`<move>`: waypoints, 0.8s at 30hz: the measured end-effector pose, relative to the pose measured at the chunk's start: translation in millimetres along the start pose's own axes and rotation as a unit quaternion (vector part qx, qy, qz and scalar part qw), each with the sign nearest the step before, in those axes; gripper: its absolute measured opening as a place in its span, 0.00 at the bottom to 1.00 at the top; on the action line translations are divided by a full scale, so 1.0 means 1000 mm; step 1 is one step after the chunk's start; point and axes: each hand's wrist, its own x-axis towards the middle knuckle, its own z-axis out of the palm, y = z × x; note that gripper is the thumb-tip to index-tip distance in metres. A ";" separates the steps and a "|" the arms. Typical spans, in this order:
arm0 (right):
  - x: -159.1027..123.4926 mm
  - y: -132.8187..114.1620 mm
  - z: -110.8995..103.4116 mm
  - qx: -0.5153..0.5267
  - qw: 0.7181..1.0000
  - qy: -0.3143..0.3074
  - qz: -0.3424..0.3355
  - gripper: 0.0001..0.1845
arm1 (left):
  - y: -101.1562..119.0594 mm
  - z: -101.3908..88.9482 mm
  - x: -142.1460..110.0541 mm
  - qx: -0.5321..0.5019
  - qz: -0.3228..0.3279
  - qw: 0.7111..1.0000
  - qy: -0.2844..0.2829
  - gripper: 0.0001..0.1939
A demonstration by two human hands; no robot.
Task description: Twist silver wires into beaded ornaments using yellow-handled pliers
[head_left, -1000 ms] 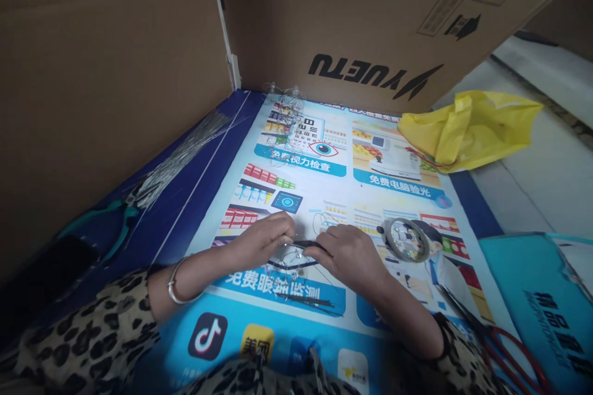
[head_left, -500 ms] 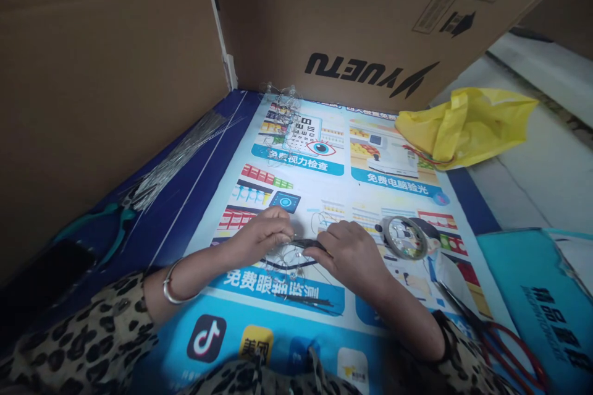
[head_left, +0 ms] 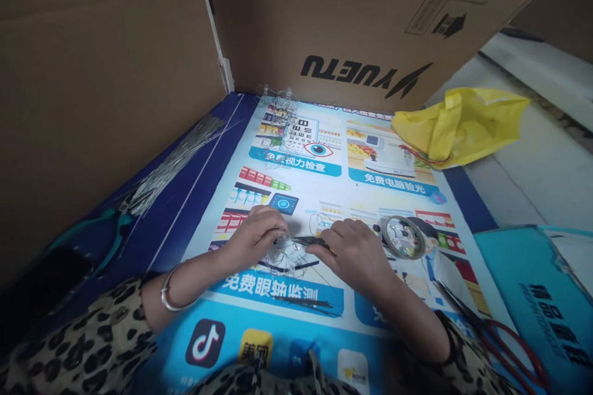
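My left hand (head_left: 257, 237) is closed, its thumb and fingers pinching thin wire work (head_left: 288, 262) that hangs in fine loops with small clear bits below it. My right hand (head_left: 354, 253) wraps around dark pliers (head_left: 309, 240), whose narrow jaws point left and reach the wire beside the left fingertips. The handles are mostly hidden in my palm. Under the hands, short dark wire strips (head_left: 306, 304) lie on the printed poster (head_left: 319, 188). More tangled wire work (head_left: 280, 104) lies at the poster's far left.
A bundle of silver wires (head_left: 173, 163) and teal-handled pliers (head_left: 118, 231) lie left. On the right are a clear ring-shaped roll or dish (head_left: 422, 240), red-handled scissors (head_left: 514, 345), a yellow bag (head_left: 472, 126) and a teal packet (head_left: 523, 277). Cardboard (head_left: 278, 18) stands behind.
The left hand has shifted slightly left and turned, and the wire at its fingertips with it. The plier jaws now show more plainly between the hands. The view has turned a little.
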 end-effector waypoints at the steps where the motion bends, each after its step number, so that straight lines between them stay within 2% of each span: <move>1: 0.000 0.000 0.000 0.001 1.000 0.002 0.001 0.20 | 0.000 0.000 -0.001 -0.001 0.005 1.000 0.004 0.08; 14: -0.001 0.001 -0.007 -0.023 0.999 0.035 -0.008 0.20 | 0.000 0.001 -0.003 -0.004 0.090 0.996 0.026 0.08; 24: 0.000 -0.007 -0.001 -0.046 0.998 0.049 -0.013 0.20 | 0.005 0.001 -0.003 0.007 0.079 0.997 0.022 0.05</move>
